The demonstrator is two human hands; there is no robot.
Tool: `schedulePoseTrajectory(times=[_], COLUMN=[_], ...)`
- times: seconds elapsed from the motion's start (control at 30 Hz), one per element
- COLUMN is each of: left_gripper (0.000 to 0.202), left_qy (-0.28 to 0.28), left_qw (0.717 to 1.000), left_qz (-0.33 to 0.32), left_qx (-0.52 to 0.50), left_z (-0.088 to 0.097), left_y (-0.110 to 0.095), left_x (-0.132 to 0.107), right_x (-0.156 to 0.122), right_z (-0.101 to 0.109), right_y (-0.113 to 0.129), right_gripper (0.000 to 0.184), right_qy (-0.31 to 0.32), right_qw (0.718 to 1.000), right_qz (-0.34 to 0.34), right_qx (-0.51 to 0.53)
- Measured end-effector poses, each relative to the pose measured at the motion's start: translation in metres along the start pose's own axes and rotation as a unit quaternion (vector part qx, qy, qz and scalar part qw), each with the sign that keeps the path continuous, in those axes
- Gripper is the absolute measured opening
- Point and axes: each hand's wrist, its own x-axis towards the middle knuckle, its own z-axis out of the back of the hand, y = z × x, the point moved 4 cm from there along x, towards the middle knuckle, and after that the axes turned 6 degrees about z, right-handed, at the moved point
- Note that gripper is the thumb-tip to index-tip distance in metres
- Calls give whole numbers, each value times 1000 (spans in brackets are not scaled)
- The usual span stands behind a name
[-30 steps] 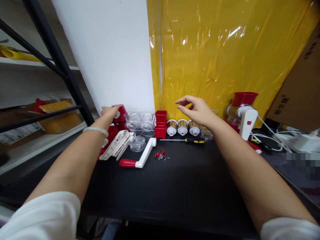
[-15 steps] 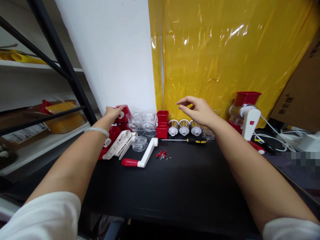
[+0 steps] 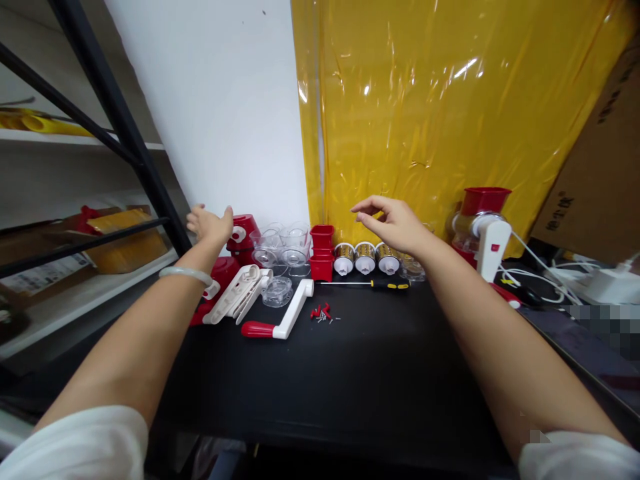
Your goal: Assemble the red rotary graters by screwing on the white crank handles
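My left hand (image 3: 210, 225) is held in the air with its fingers spread, just left of a red plastic base (image 3: 243, 230); it holds nothing. My right hand (image 3: 390, 221), fingers apart and holding nothing, hovers above the grater drums (image 3: 365, 257), which stand in a row. Left of the drums are stacked red pushers (image 3: 321, 253) and clear plastic hoppers (image 3: 294, 243). White housing shells (image 3: 234, 295) lean beside a clear round part (image 3: 277, 291). In front lie a white crank with a red handle (image 3: 290, 313), small red pieces with screws (image 3: 323, 312), and a screwdriver (image 3: 390, 284).
An assembled rotary grater (image 3: 487, 227) stands at the right, near white cables (image 3: 540, 277) and a power adapter (image 3: 613, 283). Metal shelving (image 3: 117, 127) flanks the left side. Yellow plastic sheeting (image 3: 425, 113) and a cardboard box (image 3: 590, 167) are behind the black table (image 3: 320, 387).
My left hand has come off the red base, moving left and spreading its fingers. My right hand stays almost in place. The view has shifted slightly.
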Motion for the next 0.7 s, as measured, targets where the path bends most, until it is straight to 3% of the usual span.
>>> schedulePoseTrajectory(times=[0.07,0.1,0.13,0.2,0.27,0.3,0.37,0.43,0.53,0.7], left_gripper=[61,57,50,39,41,39,36,46,55,44], left_qy=[-122,-125,-49,102,233,272,295,319,325,348], left_qw=[992,991,994,985,940,914,880,851,840,835], left_qz=[-10,-35,-81,-101,-121,-147,-187,-207,-211,-176], left_qx=[25,32,47,98,216,264,323,361,380,389], left_z=[16,18,14,0,-17,-25,-36,-43,-46,-50], left_y=[-13,-23,-34,-51,-62,-66,-69,-62,-48,-35], left_x=[-24,-41,-59,-102,-148,-168,-196,-210,-209,-201], right_x=[0,1,2,3,2,0,-12,-33,-73,-122], right_z=[3,4,5,6,6,6,6,9,10,-7], right_y=[0,1,2,4,4,2,-6,-23,-51,-72], right_gripper=[21,21,21,20,19,19,17,18,18,22], right_qy=[-1,-2,-1,1,21,42,102,160,214,173], right_qw=[1000,1000,1000,999,997,994,981,964,952,959], right_qz=[0,0,0,-5,-6,-6,-10,-40,-79,-43], right_qx=[-7,-14,-22,-42,-78,-105,-166,-207,-206,-219])
